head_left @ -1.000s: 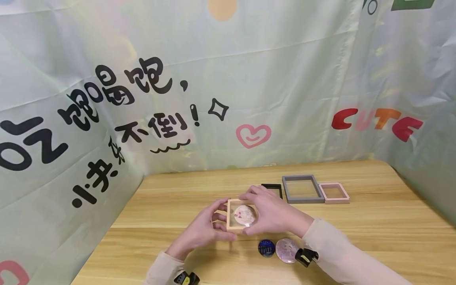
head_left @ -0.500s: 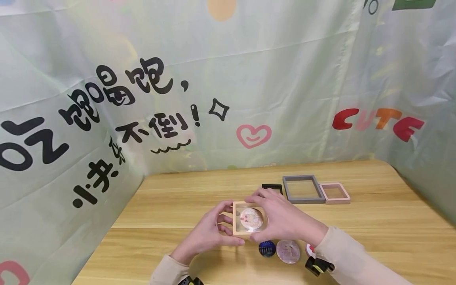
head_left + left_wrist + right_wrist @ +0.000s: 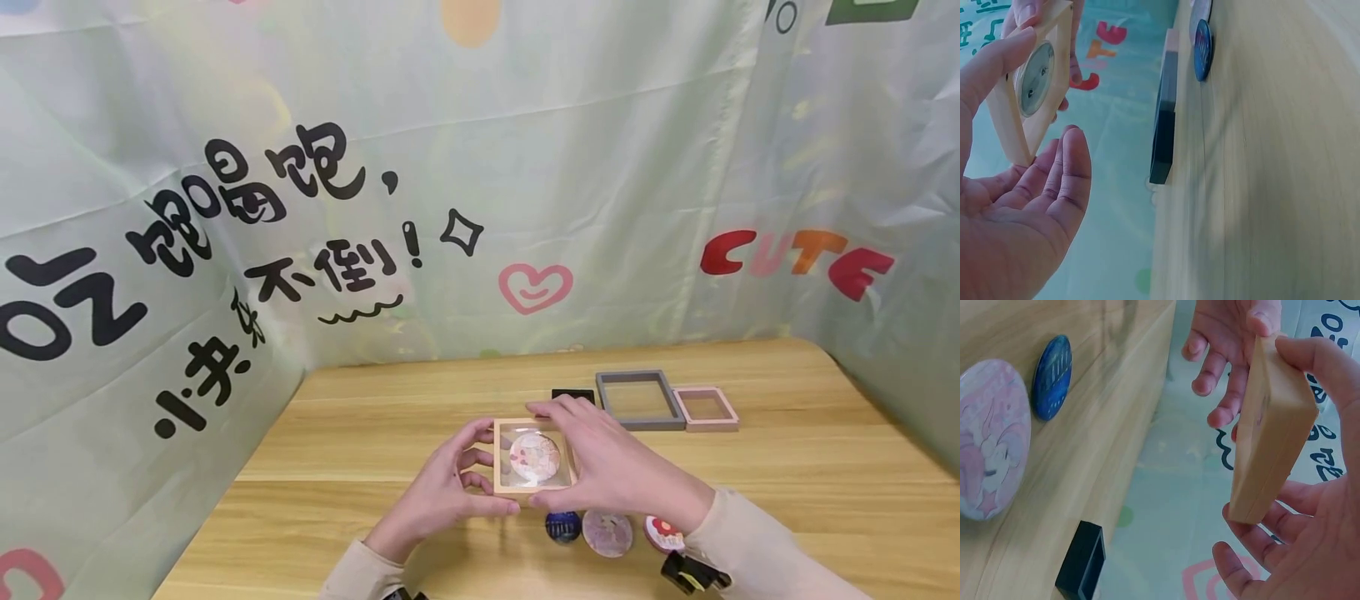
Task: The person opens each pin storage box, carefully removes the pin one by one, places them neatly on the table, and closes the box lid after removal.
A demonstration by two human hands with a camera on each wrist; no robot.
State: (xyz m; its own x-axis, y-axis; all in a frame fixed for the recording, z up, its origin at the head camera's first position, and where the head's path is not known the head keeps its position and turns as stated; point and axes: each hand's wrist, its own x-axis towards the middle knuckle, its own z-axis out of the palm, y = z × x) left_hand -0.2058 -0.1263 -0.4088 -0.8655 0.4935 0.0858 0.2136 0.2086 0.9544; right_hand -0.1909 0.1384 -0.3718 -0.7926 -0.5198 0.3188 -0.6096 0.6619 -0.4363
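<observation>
A peach square display frame with a clear window is held above the table. Inside it shows a round pink-and-white badge, whose plain back faces the left wrist view. My left hand grips the frame's left side between thumb and index finger, the other fingers spread loosely. On the opposite side my right hand holds it with the thumb at the near edge and fingers at the far one. The right wrist view shows the frame's thick side wall between both hands.
Below the right hand lie a blue badge, a lilac badge and a red-flower badge. Behind it stand a black frame, a larger grey frame and a pink frame. A printed curtain borders the wooden table.
Both hands have shifted slightly right with the frame, whose window now shows more fully. The right forearm has moved right, uncovering the red-flower badge.
</observation>
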